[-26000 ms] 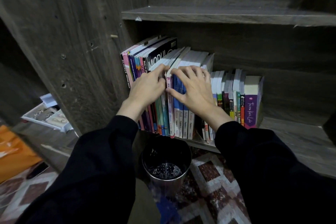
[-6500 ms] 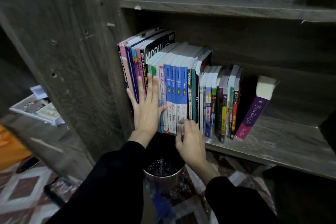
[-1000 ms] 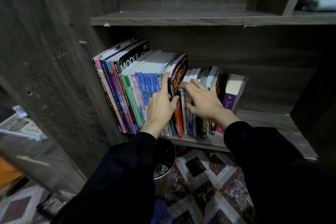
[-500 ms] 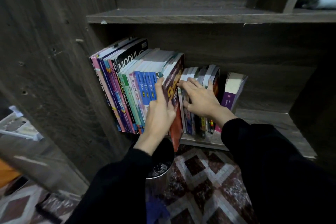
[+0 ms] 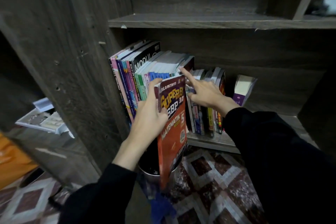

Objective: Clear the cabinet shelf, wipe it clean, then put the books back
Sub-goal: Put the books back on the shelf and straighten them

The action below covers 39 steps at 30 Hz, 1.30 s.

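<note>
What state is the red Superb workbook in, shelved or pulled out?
Pulled out. The left hand grips the red Superb workbook by its spine; its front cover shows and its lower end hangs below the shelf.

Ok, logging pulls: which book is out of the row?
The orange Superb Matematik workbook, gripped by the left hand: it juts past the shelf edge; the other books stand shelved.

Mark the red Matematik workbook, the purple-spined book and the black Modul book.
red Matematik workbook (image 5: 172, 142), head view, front cover, orange lower part.
purple-spined book (image 5: 238, 98), head view, spine.
black Modul book (image 5: 145, 60), head view, black face by the lettering.
</note>
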Motion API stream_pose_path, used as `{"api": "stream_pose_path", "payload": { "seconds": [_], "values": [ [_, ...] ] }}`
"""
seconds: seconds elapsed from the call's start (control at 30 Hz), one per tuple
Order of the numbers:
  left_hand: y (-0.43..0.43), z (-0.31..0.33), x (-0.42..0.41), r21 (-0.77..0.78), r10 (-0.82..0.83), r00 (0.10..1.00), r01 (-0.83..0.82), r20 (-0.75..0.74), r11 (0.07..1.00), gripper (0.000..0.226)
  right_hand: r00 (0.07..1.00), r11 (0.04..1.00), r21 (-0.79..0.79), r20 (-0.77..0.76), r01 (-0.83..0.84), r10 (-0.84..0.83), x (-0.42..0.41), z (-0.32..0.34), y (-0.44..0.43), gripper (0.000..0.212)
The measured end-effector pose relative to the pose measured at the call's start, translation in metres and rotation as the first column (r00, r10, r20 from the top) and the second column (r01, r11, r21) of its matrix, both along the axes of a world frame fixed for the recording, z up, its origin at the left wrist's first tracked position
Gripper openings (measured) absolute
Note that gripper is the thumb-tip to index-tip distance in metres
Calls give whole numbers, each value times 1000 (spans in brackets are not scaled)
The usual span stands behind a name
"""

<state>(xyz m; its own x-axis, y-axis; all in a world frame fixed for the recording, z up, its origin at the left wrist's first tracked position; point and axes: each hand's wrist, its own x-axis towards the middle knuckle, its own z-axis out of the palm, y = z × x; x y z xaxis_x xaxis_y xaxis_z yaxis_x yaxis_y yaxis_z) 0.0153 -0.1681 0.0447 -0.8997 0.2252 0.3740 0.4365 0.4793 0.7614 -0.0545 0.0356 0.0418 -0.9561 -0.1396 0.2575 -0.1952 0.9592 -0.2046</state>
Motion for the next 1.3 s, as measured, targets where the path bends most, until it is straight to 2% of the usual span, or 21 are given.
{"api": "stream_pose_path", "payload": {
  "seconds": [0.1, 0.2, 0.5, 0.77, 0.97, 1.2, 1.3],
  "values": [
    [-17, 18, 15, -63, 8, 1000, -9, -24, 998, 66, 1000, 999, 53, -2, -5, 5, -5, -1, -1, 86],
    [-18, 23, 21, -102, 4, 999, -7, -37, 995, 67, 1000, 1000, 10, 7, 5, -5, -4, -5, -2, 88],
    [-12, 35, 19, -65, 46, 995, -52, -84, 997, 69, 997, 995, -79, -25, 67, -69, 15, -11, 16, 75],
    [32, 52, -9, -42, -46, 982, 39, -186, 998, 65, 998, 993, -113, -31, 44, -48, 20, -16, 23, 75],
    [67, 20, -52, -13, -20, 975, 17, -222, 1000, 70, 998, 995, -98, -57, 28, -34, 15, -18, 20, 77],
    [80, -37, -62, -65, 85, 991, -92, -106, 994, 68, 997, 996, -83, -69, 15, -21, 8, -21, 15, 80],
    [75, -39, -66, -98, 93, 993, -99, -68, 990, 79, 998, 996, -89, -56, 16, -21, 9, -20, 13, 81]
  ]
}}
